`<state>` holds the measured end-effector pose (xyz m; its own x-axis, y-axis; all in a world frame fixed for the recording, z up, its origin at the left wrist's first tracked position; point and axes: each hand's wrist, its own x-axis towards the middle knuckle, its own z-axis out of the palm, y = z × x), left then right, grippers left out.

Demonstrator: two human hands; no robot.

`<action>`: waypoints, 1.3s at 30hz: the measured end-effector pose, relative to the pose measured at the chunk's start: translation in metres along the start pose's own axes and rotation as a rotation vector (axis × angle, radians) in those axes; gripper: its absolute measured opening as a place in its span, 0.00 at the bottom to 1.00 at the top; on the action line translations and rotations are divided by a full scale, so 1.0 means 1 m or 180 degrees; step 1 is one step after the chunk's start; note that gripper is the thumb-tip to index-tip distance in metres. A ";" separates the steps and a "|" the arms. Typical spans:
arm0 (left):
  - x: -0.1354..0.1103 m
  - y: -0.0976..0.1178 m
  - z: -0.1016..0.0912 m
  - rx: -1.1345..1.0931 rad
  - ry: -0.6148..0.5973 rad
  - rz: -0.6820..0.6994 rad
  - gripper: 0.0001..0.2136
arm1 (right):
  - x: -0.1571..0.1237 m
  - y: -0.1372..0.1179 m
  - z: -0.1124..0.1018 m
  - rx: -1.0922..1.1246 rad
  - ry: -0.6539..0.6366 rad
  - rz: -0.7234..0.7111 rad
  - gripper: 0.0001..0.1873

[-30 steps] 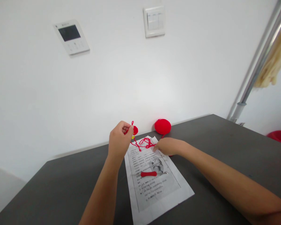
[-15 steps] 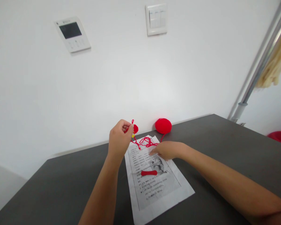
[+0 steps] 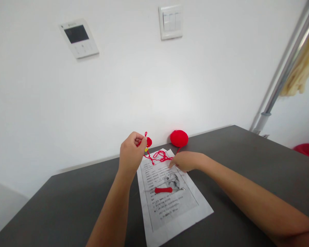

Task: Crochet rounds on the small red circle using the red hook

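In the head view my left hand is closed in a pinch, raised at the far edge of the paper. It holds a small red crochet piece with a yarn loop standing up at its top. A small yellow stitch marker hangs beneath it. My right hand is low over the paper's right edge, beside loose red yarn. Its fingers point down, partly hidden by the hand, and appear loosely apart. Behind it sits a red yarn ball, its strand running toward the hand.
A printed sheet lies on the dark table. Across it rests a red-handled crochet hook. The white wall behind carries an intercom panel and a switch. A metal pole rises at right.
My right hand has drawn slightly up, and its fingers are bent in more. My left hand keeps its pinch on the crochet piece in the same place.
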<state>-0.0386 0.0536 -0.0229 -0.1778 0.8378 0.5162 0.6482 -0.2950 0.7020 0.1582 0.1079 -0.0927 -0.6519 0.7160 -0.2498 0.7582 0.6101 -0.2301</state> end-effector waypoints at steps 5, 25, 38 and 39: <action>0.000 0.000 0.000 0.0026 0.0006 -0.0002 0.05 | -0.001 0.001 -0.002 -0.0118 -0.0273 0.0030 0.28; -0.003 0.000 0.011 -0.0329 -0.0212 -0.0131 0.05 | -0.008 -0.004 -0.017 0.0217 0.0553 -0.0009 0.11; -0.004 -0.008 0.025 -0.1019 -0.0605 -0.0312 0.05 | -0.016 -0.024 -0.025 0.2833 0.1410 -0.0731 0.09; -0.004 -0.008 0.025 -0.1066 -0.0634 -0.0321 0.05 | -0.016 -0.024 -0.025 0.2979 0.1400 -0.0759 0.08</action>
<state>-0.0240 0.0643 -0.0427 -0.0599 0.9331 0.3545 0.3519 -0.3126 0.8823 0.1506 0.0899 -0.0593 -0.5787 0.7862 0.2165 0.1776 0.3806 -0.9075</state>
